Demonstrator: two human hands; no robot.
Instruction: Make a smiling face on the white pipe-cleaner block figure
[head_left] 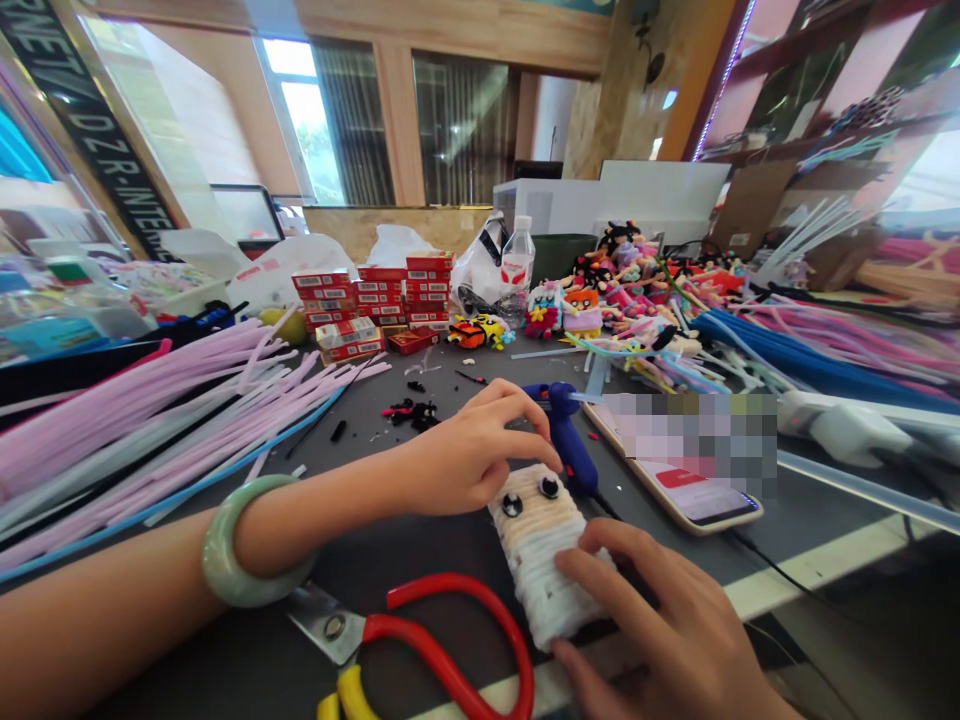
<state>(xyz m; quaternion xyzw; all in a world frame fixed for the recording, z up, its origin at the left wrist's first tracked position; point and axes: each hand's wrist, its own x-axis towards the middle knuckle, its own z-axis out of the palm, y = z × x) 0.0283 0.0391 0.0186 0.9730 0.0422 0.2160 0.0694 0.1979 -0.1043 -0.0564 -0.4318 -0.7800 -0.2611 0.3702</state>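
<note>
In the head view, red-and-yellow-handled scissors (pixel 411 642) lie nearest, flat on the dark counter (pixel 375 540). Just beyond their loop is a yarn-wrapped figure (pixel 551 545), cream above and white below, lying face up near the counter's front edge. The right hand (pixel 671 610) is closed on its lower part, fingers across the white wrapping and thumb at the bottom edge. The left hand (pixel 469 455) is bent over its top, fingertips near the googly eyes (pixel 549 487); whether they press or merely hover, I cannot tell. The hands are apart from each other.

The figure looks light, fuzzy and slightly yielding, with little tendency to slip. The wrapped sides seem the best place to hold it; the eyes are probably the fragile part, easily nudged askew.

Beyond the left hand lie a blue glue gun (pixel 576 455) and, to its right, a smartphone (pixel 671 475). Farther back stand stacked red boxes (pixel 379 295), a clear bottle (pixel 517 268) and a heap of small dolls (pixel 630 270).
</note>
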